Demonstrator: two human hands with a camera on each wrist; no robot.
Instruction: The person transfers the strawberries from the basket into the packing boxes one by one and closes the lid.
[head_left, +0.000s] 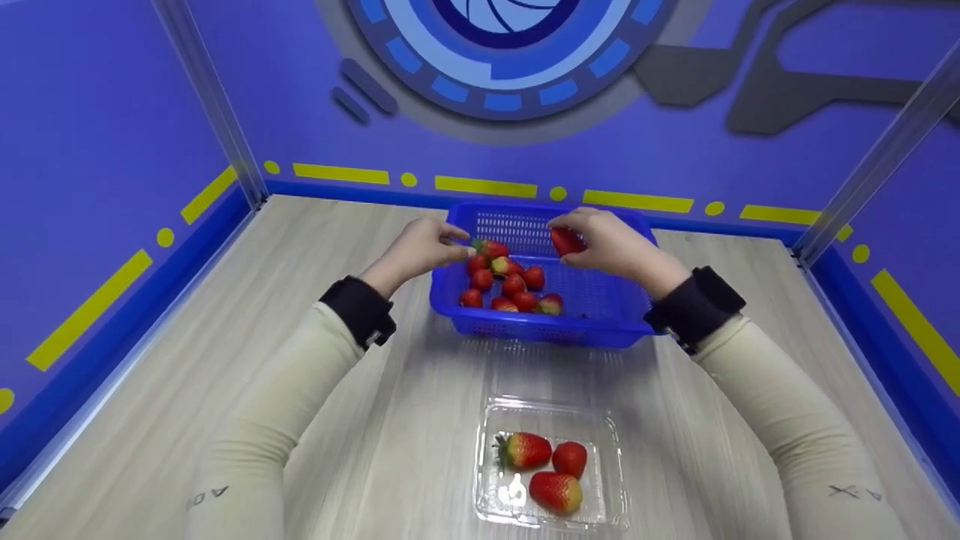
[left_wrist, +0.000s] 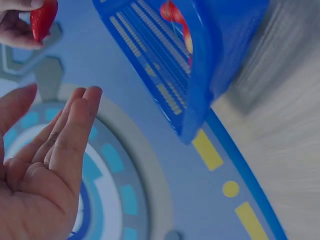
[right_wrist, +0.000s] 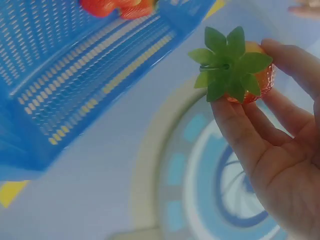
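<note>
Strawberry [head_left: 566, 241], red and tapered with a green leaf cap [right_wrist: 230, 67], sat pinched between the thumb and fingertips of the right hand [head_left: 611, 247], which I saw raised over the one o'clock part of a blue, rectangular, slotted plastic basket [head_left: 544, 330]. On my feed, those digits stood only as far apart as the fruit between them. I read the left hand [head_left: 427, 247] as well spread and empty, its fingers nearly straight and its thumb apart from them, near the basket's ten o'clock edge. Inside the basket, I saw red strawberries [head_left: 514, 285], some partly yellow, gathered between six and ten o'clock. At six o'clock from the basket, a clear, square plastic tray [head_left: 484, 465] lay on the pale wood-grain surface [head_left: 360, 450]. It held three fruits [head_left: 555, 491]: one with leaves at ten o'clock, a red one at two and a yellow-ended one at six. Black bands [head_left: 694, 307] circled both wrists, next to cream sleeves [head_left: 262, 420]. At twelve o'clock, beyond the basket, I had a blue wall panel [head_left: 675, 157] with yellow dashes.
</note>
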